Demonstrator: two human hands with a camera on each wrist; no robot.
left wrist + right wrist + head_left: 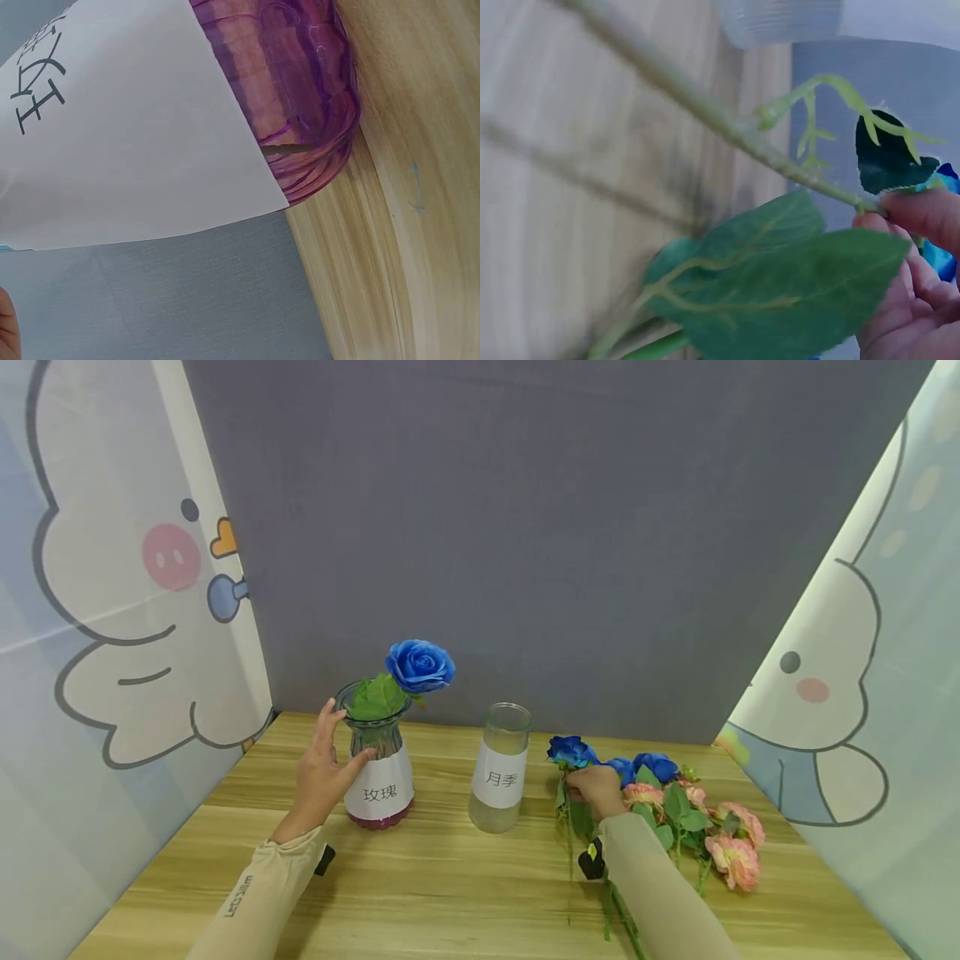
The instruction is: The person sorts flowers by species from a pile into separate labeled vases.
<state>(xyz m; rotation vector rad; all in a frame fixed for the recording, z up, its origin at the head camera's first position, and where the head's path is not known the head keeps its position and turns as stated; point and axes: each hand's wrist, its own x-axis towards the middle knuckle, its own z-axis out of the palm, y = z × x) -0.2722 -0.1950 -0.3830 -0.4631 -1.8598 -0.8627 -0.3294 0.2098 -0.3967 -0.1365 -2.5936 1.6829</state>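
My left hand is at the left side of a flared glass vase with a white paper label and a purple-pink base. Its fingers are fairly straight near the rim, and the thumb lies across the front. One blue rose with green leaves stands in that vase, leaning right. On the right, my right hand pinches the green stem of another blue rose between thumb and fingertips. In the right wrist view the stem slants above the table, near large green leaves.
A straight clear glass vase, labelled and holding cloudy-looking contents, stands between the hands. More blue roses and pink flowers lie at the right of the wooden table. A grey panel rises behind.
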